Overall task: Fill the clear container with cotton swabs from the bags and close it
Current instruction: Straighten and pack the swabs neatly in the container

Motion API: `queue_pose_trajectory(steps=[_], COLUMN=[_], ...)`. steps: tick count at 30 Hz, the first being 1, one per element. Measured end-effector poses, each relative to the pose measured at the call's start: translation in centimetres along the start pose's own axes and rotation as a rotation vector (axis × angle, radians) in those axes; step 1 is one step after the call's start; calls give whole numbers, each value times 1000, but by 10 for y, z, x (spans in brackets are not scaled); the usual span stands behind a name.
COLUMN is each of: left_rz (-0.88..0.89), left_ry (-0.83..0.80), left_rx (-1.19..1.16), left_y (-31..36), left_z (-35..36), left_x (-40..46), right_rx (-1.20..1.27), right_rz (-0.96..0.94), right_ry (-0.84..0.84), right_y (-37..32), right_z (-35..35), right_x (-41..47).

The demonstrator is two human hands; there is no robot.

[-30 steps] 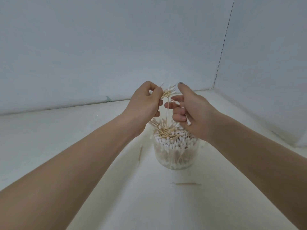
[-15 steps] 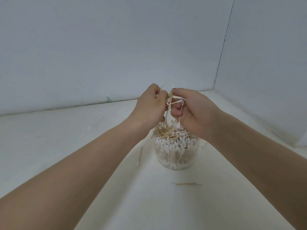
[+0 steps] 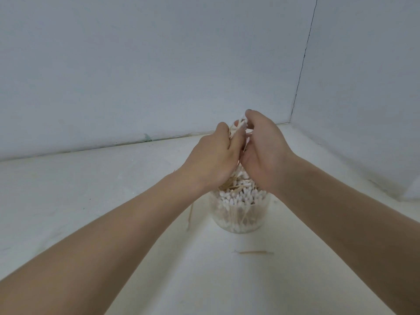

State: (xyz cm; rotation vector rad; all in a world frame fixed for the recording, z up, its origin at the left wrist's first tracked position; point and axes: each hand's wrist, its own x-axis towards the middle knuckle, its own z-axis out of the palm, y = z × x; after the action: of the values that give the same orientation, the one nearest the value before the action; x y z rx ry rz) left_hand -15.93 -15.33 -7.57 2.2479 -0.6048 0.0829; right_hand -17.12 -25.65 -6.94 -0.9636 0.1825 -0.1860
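A clear round container stands on the white surface, packed with upright cotton swabs whose white tips show at the top; some wooden-stick swabs lie crosswise on them. Directly above it my left hand and my right hand are pressed together, both gripping a small bunch of swabs between them. White tips stick out above the fingers. The container has no lid on it, and no lid or bag is in view.
One loose swab lies on the white surface in front of the container, another lies to its left. Pale walls meet in a corner at the back right.
My hands have closed together around the bunch of swabs and dropped slightly toward the container. The container and the loose swabs have not moved.
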Motion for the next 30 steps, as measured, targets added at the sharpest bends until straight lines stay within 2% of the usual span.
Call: queue_pose_trajectory(steps=[3,11,17,21,24,27,30], left_rz=[27,-35,-38,-29,-21,-19,-79], left_ry=[-42,11,-35,-47,-61,-132,-230], left_rx=[67,-73,-59,-105,-102,-200,-338], left_y=[-3,2,1,-2,-2,-1,1], left_z=[0,2,5,7,4,-3,-7], left_x=[-1,-1,1,1,1,-3,-6], right_rx=[-2,15,153,55,-106,-262,-296], right_rz=[-3,-92,25,31,-18,-80,-86], right_ry=[38,172,159,145,120,95,36], right_y=[-3,-6,-13,-12,-11,-13,-13], right_z=[2,13,16,14,9,1,0], right_x=[-2,0,-3,-2,3,6,4])
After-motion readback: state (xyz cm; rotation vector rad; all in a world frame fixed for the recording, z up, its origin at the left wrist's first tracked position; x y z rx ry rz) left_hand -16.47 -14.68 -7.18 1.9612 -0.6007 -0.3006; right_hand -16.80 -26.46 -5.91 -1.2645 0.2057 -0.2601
